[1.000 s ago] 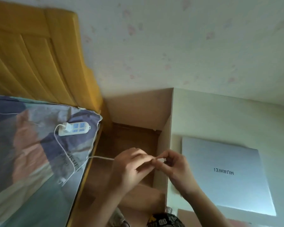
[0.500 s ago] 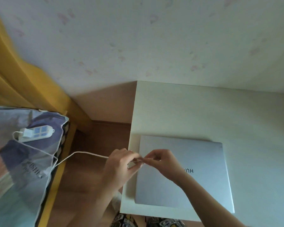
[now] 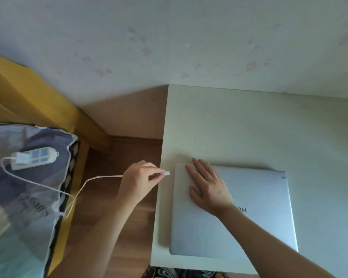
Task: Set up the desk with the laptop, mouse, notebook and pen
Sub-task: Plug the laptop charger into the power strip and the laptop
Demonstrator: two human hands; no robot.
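Laptop (image 3: 249,213) under flat right hand (image 3: 208,188); left hand (image 3: 141,180) pinches cable plug (image 3: 167,173).

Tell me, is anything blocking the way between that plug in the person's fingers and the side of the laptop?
Nothing visible does. The left hand pinches the white cable, its plug pointing at the closed laptop's left edge across a small bare gap of desk. The right hand rests flat on the lid.
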